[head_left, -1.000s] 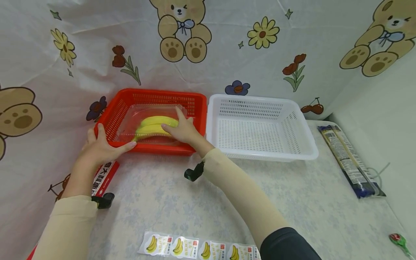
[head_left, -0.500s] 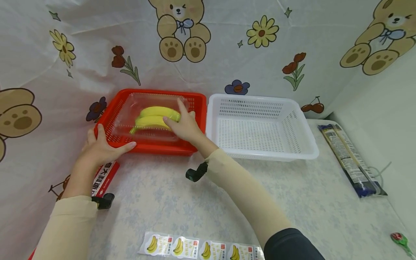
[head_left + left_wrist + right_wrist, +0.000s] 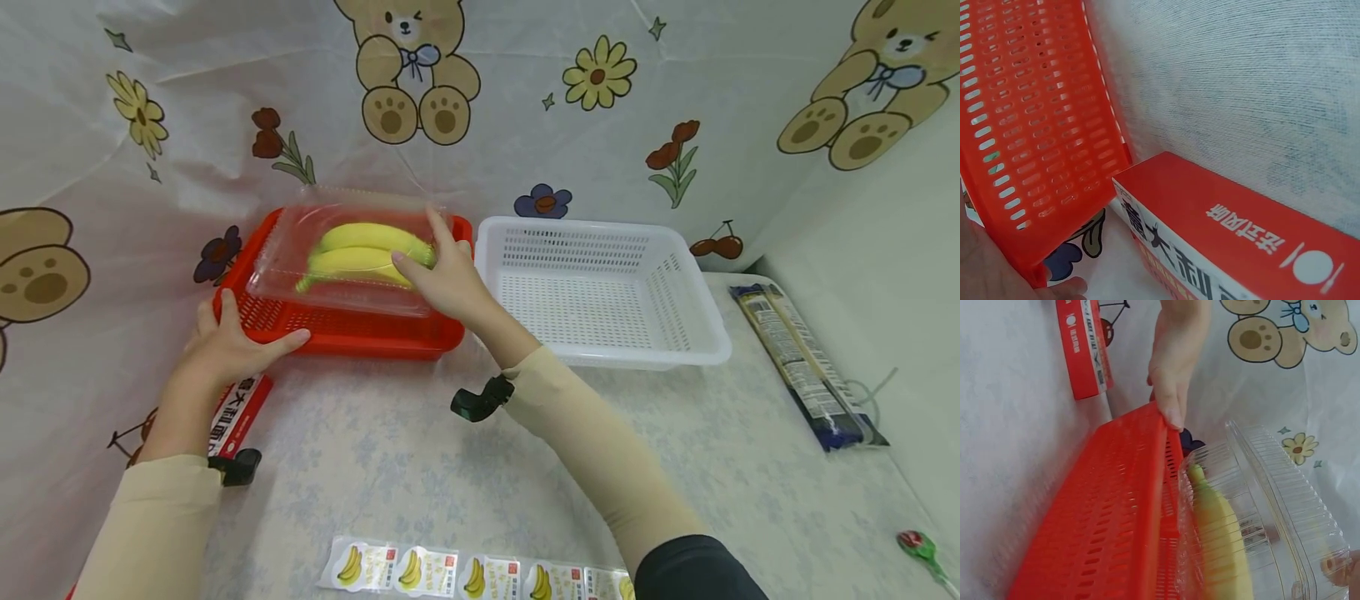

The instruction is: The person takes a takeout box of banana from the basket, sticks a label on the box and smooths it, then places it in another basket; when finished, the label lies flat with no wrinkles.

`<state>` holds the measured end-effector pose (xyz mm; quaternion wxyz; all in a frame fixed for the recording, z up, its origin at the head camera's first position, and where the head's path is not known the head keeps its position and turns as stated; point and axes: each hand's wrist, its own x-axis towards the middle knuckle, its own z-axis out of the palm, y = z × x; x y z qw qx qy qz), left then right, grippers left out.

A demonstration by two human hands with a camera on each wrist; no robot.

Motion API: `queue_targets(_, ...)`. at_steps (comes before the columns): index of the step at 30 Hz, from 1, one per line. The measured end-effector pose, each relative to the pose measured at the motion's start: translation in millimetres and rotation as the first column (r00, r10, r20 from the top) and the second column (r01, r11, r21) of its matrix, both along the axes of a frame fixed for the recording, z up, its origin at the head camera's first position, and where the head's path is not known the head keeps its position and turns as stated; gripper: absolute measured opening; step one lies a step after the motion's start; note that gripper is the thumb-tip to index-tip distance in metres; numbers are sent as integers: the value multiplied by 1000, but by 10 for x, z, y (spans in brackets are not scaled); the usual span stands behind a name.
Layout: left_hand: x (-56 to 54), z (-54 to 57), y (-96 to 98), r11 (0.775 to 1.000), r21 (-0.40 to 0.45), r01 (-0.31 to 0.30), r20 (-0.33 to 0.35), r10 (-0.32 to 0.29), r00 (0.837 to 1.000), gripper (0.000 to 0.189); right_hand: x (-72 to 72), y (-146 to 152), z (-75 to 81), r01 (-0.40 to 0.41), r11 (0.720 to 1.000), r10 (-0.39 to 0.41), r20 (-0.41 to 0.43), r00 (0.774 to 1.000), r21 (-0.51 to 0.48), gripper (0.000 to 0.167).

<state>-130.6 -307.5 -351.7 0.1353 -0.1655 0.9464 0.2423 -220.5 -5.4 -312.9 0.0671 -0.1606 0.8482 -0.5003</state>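
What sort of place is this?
Likely a makeshift food-packing spot, judging by the clear box of bananas, the red basket beside a white basket, and the strip of banana stickers.

We see a clear clamshell box [image 3: 1266, 494] of thin, glossy, ribbed plastic, and through it bananas [image 3: 352, 260] with smooth, low-sheen skins. The red basket [image 3: 367, 342] is perforated plastic with a soft sheen; the white basket [image 3: 592, 308] is slotted plastic, smooth-rimmed. We find the worktop [image 3: 375, 442] matt and finely textured, the red carton [image 3: 1241, 219] smooth printed card, the long packet [image 3: 813, 367] shiny film, the sleeves [image 3: 161, 525] matt cloth, the backdrop [image 3: 517, 67] creased sheeting.
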Motion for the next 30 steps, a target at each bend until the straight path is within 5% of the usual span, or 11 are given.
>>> queue_targets(9, -2, -6, -1, 1000, -2, -3, -16, 3, 1000, 142, 93, 283, 83, -13, 998, 8, -86, 996, -65, 84)
queue_targets(25, -42, -41, -18, 999, -31, 10, -36, -11, 999, 142, 404, 846, 147, -8, 995, 2, -60, 998, -99, 84)
queue_targets(30, -21, -33, -28, 993, -110, 49, -58, -56, 997, 141, 495, 969, 106, -7, 995, 2, -60, 998, -95, 82)
